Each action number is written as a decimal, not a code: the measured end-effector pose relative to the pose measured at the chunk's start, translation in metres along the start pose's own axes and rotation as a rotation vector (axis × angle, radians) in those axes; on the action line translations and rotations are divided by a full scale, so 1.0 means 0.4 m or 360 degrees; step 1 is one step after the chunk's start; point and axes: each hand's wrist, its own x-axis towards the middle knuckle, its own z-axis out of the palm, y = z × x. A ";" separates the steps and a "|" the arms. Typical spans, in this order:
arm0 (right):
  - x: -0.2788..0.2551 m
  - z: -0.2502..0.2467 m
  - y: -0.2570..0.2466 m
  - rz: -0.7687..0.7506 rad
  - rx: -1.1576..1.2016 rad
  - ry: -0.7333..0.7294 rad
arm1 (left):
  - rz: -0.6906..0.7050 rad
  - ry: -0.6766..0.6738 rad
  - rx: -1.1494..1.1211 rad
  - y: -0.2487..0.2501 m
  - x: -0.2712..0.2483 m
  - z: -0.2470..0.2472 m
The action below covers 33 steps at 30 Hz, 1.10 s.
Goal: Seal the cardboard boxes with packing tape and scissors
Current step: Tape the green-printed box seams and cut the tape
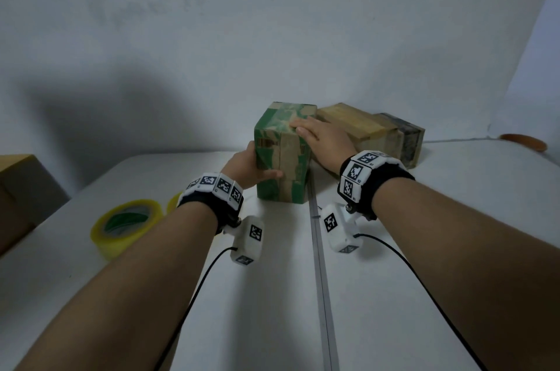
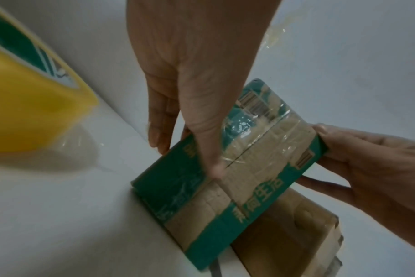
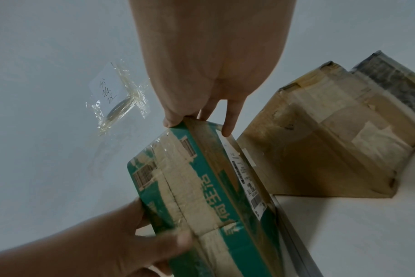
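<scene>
A green and brown cardboard box [image 1: 285, 155] stands on end on the white table [image 1: 272, 310], with clear tape over its seams. My left hand [image 1: 257, 167] grips its lower left side, thumb across the front and fingers behind. My right hand [image 1: 306, 131] holds the box's top end, thumb at the front edge and fingers over the top. In the left wrist view my left hand [image 2: 190, 131] clasps the box [image 2: 249, 187]; in the right wrist view my right hand [image 3: 201, 120] caps the box [image 3: 201, 187]. A yellow tape roll [image 1: 127, 225] lies to the left. No scissors are visible.
Two taped brown boxes [image 1: 369, 131] lie against the wall just right of the green box. Another brown box [image 1: 21, 188] sits at the left edge. An orange-brown curved thing [image 1: 522, 141] lies far right. A metal seam [image 1: 318, 264] runs down the table.
</scene>
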 end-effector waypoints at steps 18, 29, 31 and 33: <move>-0.035 -0.054 -0.012 0.0631 0.0119 -0.0087 | 0.0408 0.0146 0.0505 0.145 -0.089 -0.044; -0.011 0.022 -0.032 0.0657 0.0235 -0.0087 | 0.0139 0.0302 0.0057 0.067 -0.098 -0.063; -0.006 0.024 -0.027 0.0680 0.0231 -0.0165 | 0.0143 0.0311 0.0041 0.066 -0.084 -0.057; 0.000 0.029 -0.020 0.0723 0.0402 -0.0117 | 0.0137 0.0306 0.0011 0.072 -0.062 -0.052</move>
